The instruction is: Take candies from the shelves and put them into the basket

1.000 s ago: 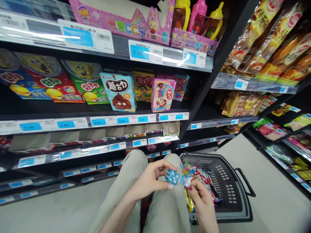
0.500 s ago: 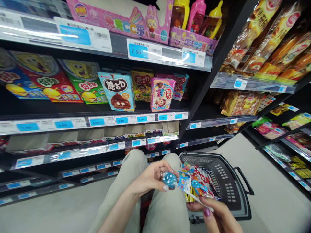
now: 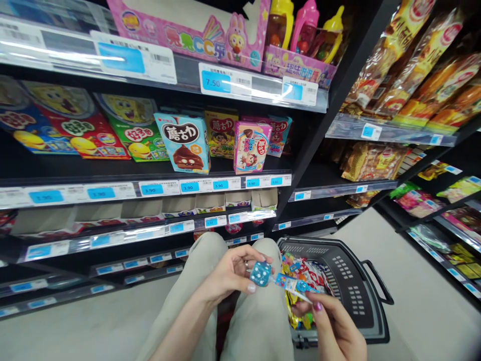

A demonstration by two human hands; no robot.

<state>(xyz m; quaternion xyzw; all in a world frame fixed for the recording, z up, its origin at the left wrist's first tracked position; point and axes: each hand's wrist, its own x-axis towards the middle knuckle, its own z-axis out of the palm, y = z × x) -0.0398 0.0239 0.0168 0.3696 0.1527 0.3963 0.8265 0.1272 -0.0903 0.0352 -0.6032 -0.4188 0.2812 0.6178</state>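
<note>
A blue dice-shaped lollipop (image 3: 260, 274) with white dots is held above my knees. My left hand (image 3: 235, 271) is closed about its dice head, thumb below and fingers behind. A ring shows on one finger. My right hand (image 3: 336, 321) pinches the end of the white stick (image 3: 300, 295) between thumb and fingers. Between head and stick is a small printed blue label (image 3: 284, 282). Just behind the stick stands a dark grey shopping basket (image 3: 349, 281), with several colourful wrapped sweets (image 3: 310, 271) in it, partly hidden by my right hand.
Shelves with price tags run across the front. Boxed snacks, among them a light-blue box (image 3: 184, 143) and a pink box (image 3: 251, 146), stand on one. Packaged bread (image 3: 438, 95) lies at upper right. The basket's handle (image 3: 379, 283) sticks out toward the aisle floor (image 3: 376, 230).
My right hand has moved slightly left with the stick. The lollipop has turned, its dice face now showing more plainly and its label narrower. More sweets show in the basket.
</note>
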